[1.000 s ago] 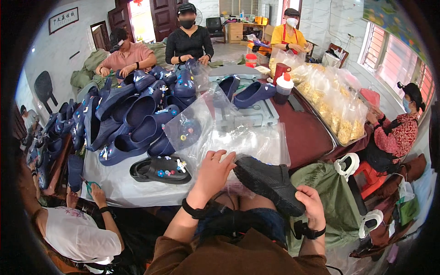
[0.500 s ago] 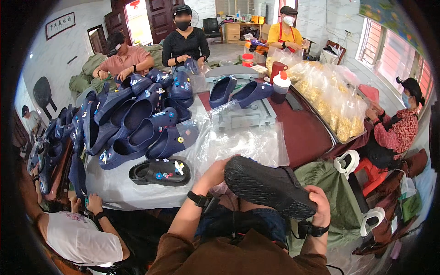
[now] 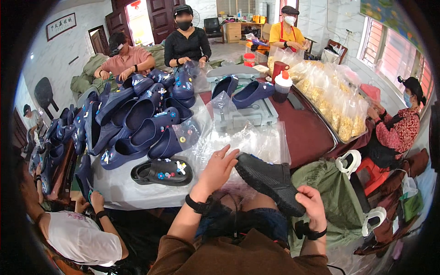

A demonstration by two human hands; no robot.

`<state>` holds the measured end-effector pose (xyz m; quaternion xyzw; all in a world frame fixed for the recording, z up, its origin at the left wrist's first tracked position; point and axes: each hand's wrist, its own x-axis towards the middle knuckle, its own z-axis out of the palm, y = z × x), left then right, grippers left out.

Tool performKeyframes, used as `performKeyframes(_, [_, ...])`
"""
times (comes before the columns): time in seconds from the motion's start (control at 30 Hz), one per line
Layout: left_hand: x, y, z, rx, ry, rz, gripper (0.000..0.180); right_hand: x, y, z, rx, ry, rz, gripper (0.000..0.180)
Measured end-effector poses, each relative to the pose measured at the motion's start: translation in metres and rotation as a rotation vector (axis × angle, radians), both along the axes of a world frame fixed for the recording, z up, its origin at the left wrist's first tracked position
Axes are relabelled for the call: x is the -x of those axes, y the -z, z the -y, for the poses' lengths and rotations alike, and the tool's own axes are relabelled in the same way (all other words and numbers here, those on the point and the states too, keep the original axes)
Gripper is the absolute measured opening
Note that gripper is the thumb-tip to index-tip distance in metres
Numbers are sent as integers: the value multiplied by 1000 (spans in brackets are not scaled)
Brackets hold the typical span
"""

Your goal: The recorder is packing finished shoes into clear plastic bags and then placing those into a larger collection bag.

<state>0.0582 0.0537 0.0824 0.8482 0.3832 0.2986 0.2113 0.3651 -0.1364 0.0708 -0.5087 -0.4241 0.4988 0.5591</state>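
Note:
A black clog point(image 3: 268, 181) is held over the table's front edge, its side toward me and its toe pointing up to the left. My right hand point(image 3: 311, 201) grips it at the heel, thumb on top. Beside the toe, my left hand point(image 3: 217, 167) is open with its fingers stretched out; whether a fingertip touches the clog I cannot tell. Another black clog point(image 3: 151, 173), decorated with colourful charms, rests on the white table covering to the left. Clear plastic bags point(image 3: 238, 140) lie just beyond my hands.
Navy clogs point(image 3: 146, 114) are heaped at the left. A grey plastic case point(image 3: 250, 114) carries two navy clogs point(image 3: 252, 94). At the right stands a tray point(image 3: 316, 117) of gold-filled bags point(image 3: 327, 98). A co-worker in white point(image 3: 82, 236) sits close on my left; others work around the table.
The held clog has turned from showing its sole to showing its side. My left hand has let go of its toe and stretched its fingers; the right keeps the heel.

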Motion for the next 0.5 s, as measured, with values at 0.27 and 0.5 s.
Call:
performKeyframes(0.27, [-20, -34, 27, -265, 25, -44, 39, 44, -9, -5, -291, -83, 330, 16])
performKeyframes(0.5, [-22, -36, 25, -301, 21, -43, 40, 71, 22, -16, -117, 61, -316, 12])
